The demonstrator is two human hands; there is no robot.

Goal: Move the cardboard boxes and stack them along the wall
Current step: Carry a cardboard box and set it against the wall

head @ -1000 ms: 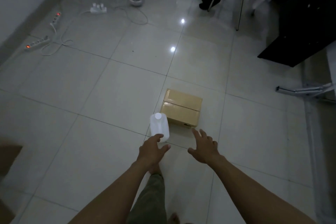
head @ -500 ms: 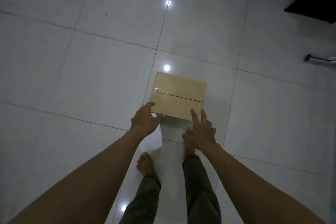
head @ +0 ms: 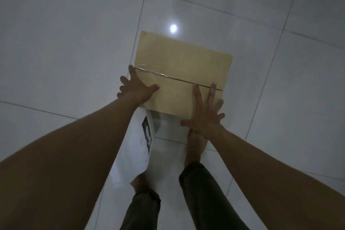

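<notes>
Both grips splayed, left hand (head: 137, 90) and right hand (head: 205, 115) touch cardboard box (head: 179, 69) on glossy tiles (head: 65, 43).

Cardboard box (head: 180, 63) on floor (head: 65, 43), left hand (head: 137, 89) at left side, right hand (head: 205, 115) at right.

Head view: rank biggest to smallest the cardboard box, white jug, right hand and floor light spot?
1. cardboard box, largest.
2-3. white jug and right hand look alike; the left arm hides part of the jug, so no ranking.
4. light spot, smallest.
</notes>
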